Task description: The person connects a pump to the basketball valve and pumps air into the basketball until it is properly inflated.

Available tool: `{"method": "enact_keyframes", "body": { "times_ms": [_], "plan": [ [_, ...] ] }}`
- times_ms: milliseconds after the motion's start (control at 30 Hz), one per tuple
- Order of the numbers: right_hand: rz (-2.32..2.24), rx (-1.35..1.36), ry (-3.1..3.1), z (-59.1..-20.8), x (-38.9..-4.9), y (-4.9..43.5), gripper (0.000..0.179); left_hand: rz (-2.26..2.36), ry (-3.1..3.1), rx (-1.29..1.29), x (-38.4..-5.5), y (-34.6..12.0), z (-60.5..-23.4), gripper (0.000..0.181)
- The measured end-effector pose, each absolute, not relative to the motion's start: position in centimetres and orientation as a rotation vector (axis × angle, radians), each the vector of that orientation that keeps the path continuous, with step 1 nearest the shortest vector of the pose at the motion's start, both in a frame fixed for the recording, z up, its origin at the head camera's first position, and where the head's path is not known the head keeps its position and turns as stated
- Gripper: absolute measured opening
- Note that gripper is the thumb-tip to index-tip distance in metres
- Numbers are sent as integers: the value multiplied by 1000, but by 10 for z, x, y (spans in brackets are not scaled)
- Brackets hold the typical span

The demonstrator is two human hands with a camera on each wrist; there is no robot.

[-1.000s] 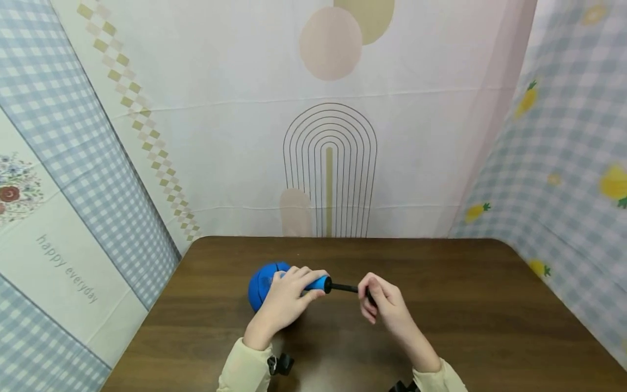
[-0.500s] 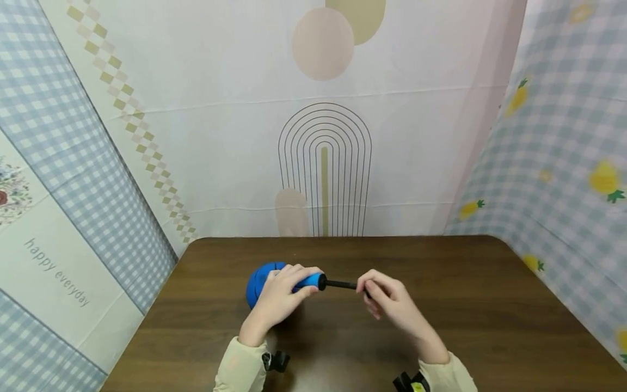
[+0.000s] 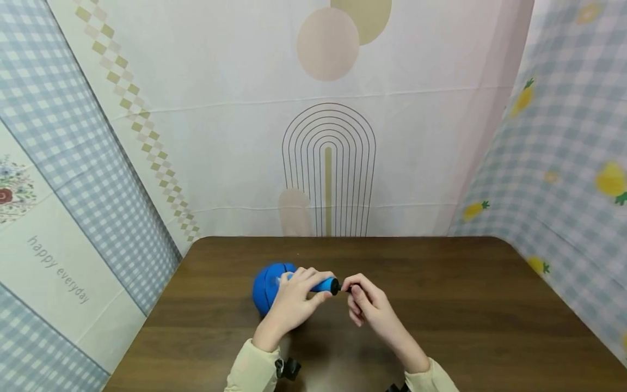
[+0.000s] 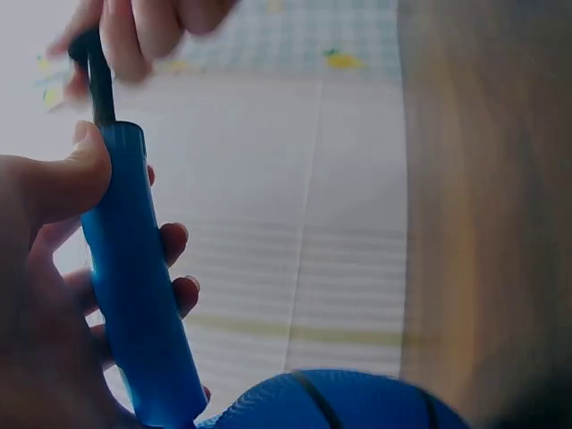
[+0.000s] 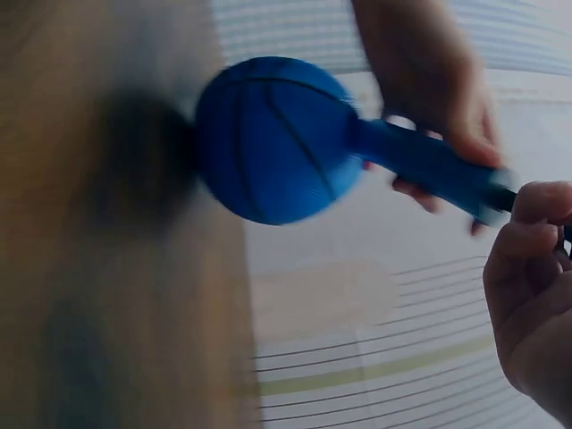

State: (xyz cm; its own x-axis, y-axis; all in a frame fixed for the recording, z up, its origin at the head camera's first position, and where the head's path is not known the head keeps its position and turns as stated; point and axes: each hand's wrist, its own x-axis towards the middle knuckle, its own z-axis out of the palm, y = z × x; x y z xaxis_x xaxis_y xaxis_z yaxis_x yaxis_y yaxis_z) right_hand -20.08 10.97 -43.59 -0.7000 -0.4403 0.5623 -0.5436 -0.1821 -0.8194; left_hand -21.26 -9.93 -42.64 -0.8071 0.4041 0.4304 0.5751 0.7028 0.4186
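Note:
A blue ball with black seam lines [image 5: 277, 143] sits at the end of a blue hand pump [image 4: 143, 277], and the two meet at the pump's tip. My left hand [image 3: 295, 298] grips the pump barrel, fingers wrapped round one side and thumb near its top. At the barrel's other end, my right hand [image 3: 371, 302] holds the black pump handle [image 4: 88, 45] with curled fingers. Only a short length of black rod shows between barrel and handle in the head view. The left hand hides part of the ball there.
Beneath the hands lies a brown wooden table [image 3: 441, 326]. A pale patterned cloth [image 3: 235, 163] hangs behind its far edge, and checked cloths hang at the left and the right [image 3: 563, 179]. Black wrist straps sit at both cuffs.
My right hand has moved left toward the barrel, pushing the handle in, so much less rod shows. My left hand still grips the barrel; the head view has shifted slightly.

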Motion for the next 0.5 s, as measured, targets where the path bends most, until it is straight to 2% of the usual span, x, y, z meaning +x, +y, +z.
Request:
{"method": "enact_keyframes", "body": {
  "times_ms": [200, 500],
  "plan": [
    [2002, 1092, -2109, -437, -202, 114, 19, -820, -2618, -807, -214, -97, -427, 37],
    [2154, 1198, -1869, -417, -204, 143, 26, -860, -2596, -656, -223, -120, -426, 35]
  ]
}}
